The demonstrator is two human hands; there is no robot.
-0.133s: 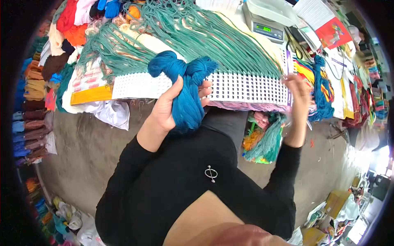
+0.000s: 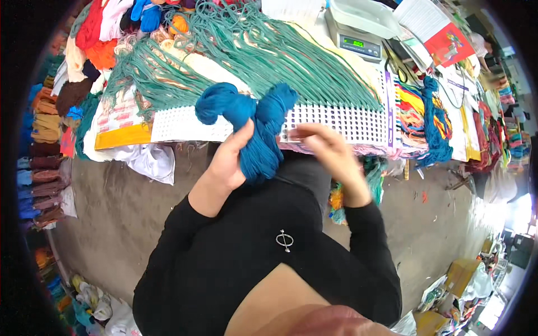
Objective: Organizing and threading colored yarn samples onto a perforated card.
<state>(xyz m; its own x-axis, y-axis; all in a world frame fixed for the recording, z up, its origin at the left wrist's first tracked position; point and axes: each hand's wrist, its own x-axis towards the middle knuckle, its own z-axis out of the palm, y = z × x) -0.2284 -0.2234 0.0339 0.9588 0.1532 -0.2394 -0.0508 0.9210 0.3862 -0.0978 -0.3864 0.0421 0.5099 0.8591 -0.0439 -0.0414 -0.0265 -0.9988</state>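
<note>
While a silver ring-shaped ornament (image 2: 284, 241) shows on the black top (image 2: 252, 224), the left hand (image 2: 225, 165) is clamped around the blue skein (image 2: 262, 151), its thumb in front, holding it before the table's near edge; the right hand (image 2: 332, 154) is apart, just right of the skein, its fingers too blurred to tell whether they pinch anything; beyond lies a perforated white strip (image 2: 342, 124); behind it spread green strands (image 2: 291, 61); farther off, at right, stands a scale (image 2: 361, 46) bearing a clear tray (image 2: 367, 19).

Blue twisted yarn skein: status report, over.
Left hand gripping blue twisted yarn skein. Right hand blurred, just right of skein, hold unclear. White perforated sheet beyond, not blocking.
</note>
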